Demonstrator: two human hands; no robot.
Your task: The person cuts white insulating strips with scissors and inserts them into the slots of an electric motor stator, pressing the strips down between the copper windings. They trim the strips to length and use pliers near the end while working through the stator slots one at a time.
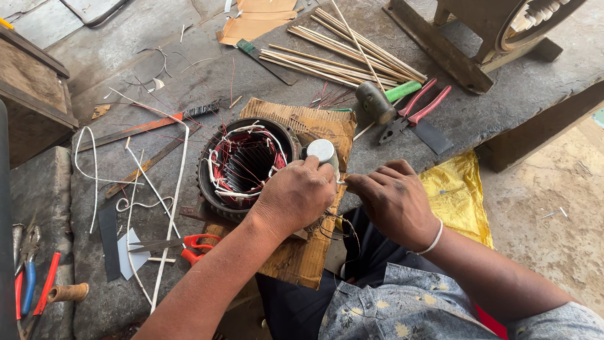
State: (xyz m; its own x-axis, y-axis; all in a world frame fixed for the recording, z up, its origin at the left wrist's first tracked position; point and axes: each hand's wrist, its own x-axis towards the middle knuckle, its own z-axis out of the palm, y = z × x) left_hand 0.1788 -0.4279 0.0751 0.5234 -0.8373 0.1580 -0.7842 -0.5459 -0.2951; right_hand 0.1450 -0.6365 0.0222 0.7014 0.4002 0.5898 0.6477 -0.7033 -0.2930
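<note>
On the grey stone worktop [503, 94], a round metal motor ring [242, 165] sits on torn brown cardboard [314, 126], with red wire wound inside and white sleeves poking out. At its right edge the left hand [296, 195] is curled shut around a small shiny grey can [322, 151]. Just beside it, the right hand [393, 198] has its fingers pinched together on something too small to tell. Nearby lie red pliers [418, 110], a rubber mallet [377, 101] (green handle), thin wooden sticks [343, 53], orange scissors [189, 245] and loose white tubes [173, 201].
</note>
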